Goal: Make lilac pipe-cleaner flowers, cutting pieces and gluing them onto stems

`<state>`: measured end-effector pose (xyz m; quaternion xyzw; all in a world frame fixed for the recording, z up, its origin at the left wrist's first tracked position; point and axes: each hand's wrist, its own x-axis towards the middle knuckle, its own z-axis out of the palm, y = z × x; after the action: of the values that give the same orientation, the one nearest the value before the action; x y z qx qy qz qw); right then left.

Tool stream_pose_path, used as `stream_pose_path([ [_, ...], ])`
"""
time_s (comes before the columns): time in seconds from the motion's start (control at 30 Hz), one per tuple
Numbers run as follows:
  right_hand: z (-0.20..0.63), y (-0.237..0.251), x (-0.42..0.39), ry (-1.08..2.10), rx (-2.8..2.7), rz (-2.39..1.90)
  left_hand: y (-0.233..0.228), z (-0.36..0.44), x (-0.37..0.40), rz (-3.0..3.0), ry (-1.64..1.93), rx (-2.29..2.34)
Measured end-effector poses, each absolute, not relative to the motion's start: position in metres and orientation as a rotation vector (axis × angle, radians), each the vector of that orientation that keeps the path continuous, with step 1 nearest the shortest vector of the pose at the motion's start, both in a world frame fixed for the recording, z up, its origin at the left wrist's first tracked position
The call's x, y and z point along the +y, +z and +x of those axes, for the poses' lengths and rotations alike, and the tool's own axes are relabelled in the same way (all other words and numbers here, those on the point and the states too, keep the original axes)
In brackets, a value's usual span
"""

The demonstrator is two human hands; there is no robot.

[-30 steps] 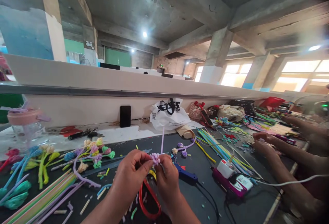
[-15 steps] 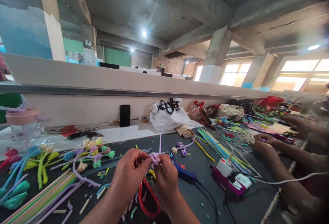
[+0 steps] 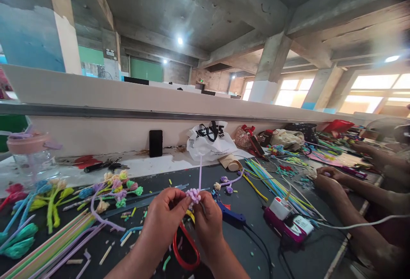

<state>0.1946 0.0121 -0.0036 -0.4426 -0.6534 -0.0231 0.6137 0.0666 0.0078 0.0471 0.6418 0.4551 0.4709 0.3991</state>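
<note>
Between my fingertips is a small lilac flower [image 3: 193,195] made of bent, fuzzy-looking stems, with a straight lilac stem [image 3: 200,172] rising behind it. My left hand [image 3: 169,215] pinches the flower from the left. My right hand [image 3: 206,215] grips it from the right, fingers curled. Under my hands lie scissors with red handles [image 3: 186,255]; their blades are mostly hidden. A blue glue gun [image 3: 232,215] rests just right of my right hand. Beyond it lies a lilac branch [image 3: 235,180] with small balled blossoms.
Finished-looking coloured flowers [image 3: 118,187] and bundled stems [image 3: 54,245] cover the left side. A purple power strip [image 3: 285,225] with plugs and cables sits to the right. A phone [image 3: 156,143] leans on the partition near a white bag [image 3: 211,140]. Another person's hands [image 3: 329,178] work at far right.
The lilac stem behind the flower stands slightly higher, and the flower is turned a little in my fingers. My hands stay in nearly the same place.
</note>
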Motion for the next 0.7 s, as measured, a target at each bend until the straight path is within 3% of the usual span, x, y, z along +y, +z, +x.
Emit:
stream_pose_path([
  [0.37,0.194,-0.003,0.01,0.084,-1.495,-1.089,0.038,0.064,0.008,2.044,1.426,1.084],
  [0.7,0.193,-0.007,0.01,0.207,-1.463,-1.11,0.032,0.062,0.008,2.269,1.42,1.012],
])
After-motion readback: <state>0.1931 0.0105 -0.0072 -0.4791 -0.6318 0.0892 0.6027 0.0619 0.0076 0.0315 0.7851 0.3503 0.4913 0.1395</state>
